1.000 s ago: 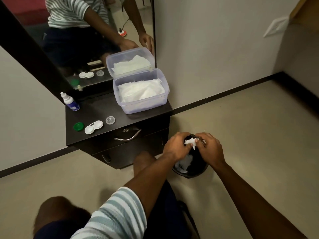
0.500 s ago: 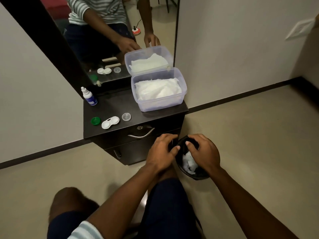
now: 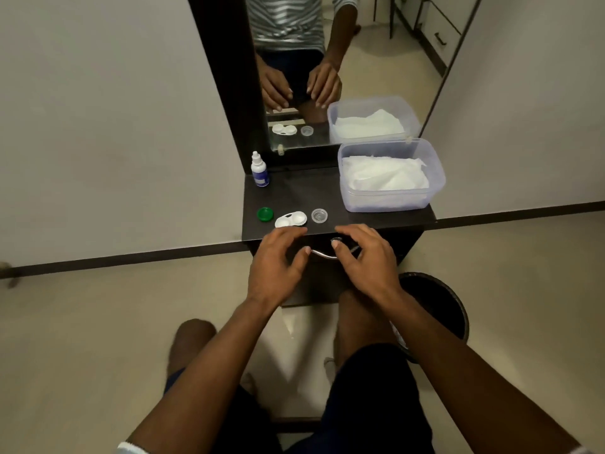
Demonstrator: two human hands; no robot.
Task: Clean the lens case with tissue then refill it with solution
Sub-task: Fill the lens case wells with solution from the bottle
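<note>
Lens case (image 3: 290,219): small white plastic double-well case, both wells uncapped, lying flat near the front edge of the dark brown cabinet top (image 3: 294,194). Nothing touches it.

Caps: round green screw cap (image 3: 265,214) just left of the case, round clear plastic cap (image 3: 319,215) just right of it. Both apart from the case, all three in a row along the front edge.

Solution: small white dropper bottle with blue label (image 3: 259,169), upright at the back left of the top, against the mirror frame, well apart from the case.

Tissue: clear rectangular plastic tub (image 3: 391,199), lid off, holding white tissues (image 3: 384,175), on the right side of the top.

Hands: left hand (image 3: 278,262) hovers palm down just in front of the case, fingers spread and loosely bent, holding nothing; fingertips near the case's front edge, contact not visible. Right hand (image 3: 363,257) palm down beside it, fingers relaxed and empty, over the cabinet's curved metal drawer handle (image 3: 322,254). Cannot tell if it touches the handle.

Round black bin (image 3: 438,303) on the floor to the right of the cabinet, partly hidden by the right forearm.

Wall mirror (image 3: 327,60) behind the top reflects both hands, case, clear cap and tub.
</note>
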